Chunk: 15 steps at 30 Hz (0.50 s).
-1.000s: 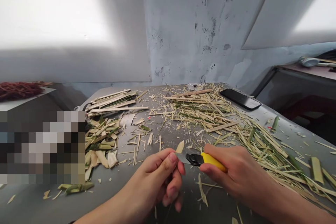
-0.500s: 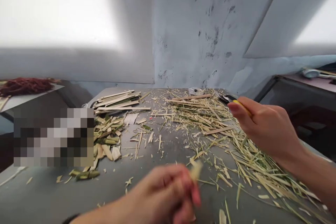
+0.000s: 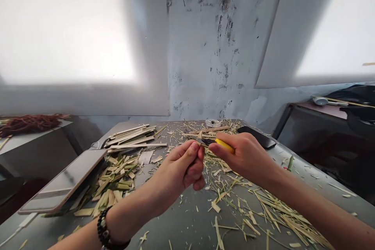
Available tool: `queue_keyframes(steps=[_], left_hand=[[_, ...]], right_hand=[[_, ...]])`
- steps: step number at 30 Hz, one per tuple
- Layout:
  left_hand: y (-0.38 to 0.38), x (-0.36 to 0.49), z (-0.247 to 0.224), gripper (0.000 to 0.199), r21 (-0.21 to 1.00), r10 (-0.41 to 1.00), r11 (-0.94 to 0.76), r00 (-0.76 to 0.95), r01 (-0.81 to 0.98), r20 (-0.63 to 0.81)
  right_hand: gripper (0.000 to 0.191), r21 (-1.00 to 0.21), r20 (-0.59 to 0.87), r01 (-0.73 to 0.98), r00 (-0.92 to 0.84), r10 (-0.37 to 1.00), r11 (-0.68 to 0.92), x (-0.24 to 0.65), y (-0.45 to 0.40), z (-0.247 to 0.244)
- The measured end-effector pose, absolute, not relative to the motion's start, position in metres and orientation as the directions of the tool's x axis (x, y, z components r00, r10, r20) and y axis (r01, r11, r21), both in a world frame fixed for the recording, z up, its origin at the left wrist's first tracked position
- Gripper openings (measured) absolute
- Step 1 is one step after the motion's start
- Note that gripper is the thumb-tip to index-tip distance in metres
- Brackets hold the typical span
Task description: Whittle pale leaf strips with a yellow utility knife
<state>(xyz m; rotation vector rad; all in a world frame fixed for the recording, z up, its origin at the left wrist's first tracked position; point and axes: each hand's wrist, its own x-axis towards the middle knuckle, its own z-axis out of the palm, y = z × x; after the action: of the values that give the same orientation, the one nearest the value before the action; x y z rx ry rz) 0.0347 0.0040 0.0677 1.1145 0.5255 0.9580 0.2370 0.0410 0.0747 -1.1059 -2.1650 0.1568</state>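
My left hand (image 3: 184,164), with a dark beaded bracelet at the wrist, pinches a small pale piece of bamboo (image 3: 200,134) upright between thumb and fingers. My right hand (image 3: 246,156) is wrapped round the yellow handle of a knife (image 3: 225,145), probably a utility knife. Its dark front end points left and its blade meets the bamboo piece just above my left thumb. Part of the handle is hidden by my right fingers. Beneath both hands, thin shavings (image 3: 231,191) lie scattered over the grey table (image 3: 164,222).
Long bamboo strips (image 3: 131,136) are stacked at the back left, with short split pieces (image 3: 120,175) in front. A phone (image 3: 67,179) with a white cable (image 3: 26,222) leans at the left. A dark phone (image 3: 258,136) lies at the back right. Reddish cord (image 3: 32,124) sits on a side table.
My right hand has come left and brought the knife to the bamboo piece. My left hand has risen away from me, toward the middle. The view has tilted up and turned right.
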Motion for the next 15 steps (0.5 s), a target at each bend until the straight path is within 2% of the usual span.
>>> queue_keyframes(steps=[9, 12, 15], left_hand=[[0.002, 0.028, 0.067, 0.032, 0.915, 0.857, 0.078, 0.495, -0.396, 0.141], [-0.014, 0.032, 0.058, 0.033, 0.926, 0.811, 0.133, 0.576, -0.354, 0.104], [-0.037, 0.036, 0.050, 0.034, 0.938, 0.673, 0.262, 0.739, -0.225, -0.011]], right_hand=[[0.067, -0.207, 0.580, 0.737, -0.437, 0.687, 0.643, 0.232, 0.043, 0.072], [0.074, -0.147, 0.598, 0.844, -0.340, 0.725, 0.516, 0.251, 0.061, 0.078], [0.069, -0.164, 0.626, 0.906, -0.210, 0.751, 0.390, 0.284, 0.080, 0.088]])
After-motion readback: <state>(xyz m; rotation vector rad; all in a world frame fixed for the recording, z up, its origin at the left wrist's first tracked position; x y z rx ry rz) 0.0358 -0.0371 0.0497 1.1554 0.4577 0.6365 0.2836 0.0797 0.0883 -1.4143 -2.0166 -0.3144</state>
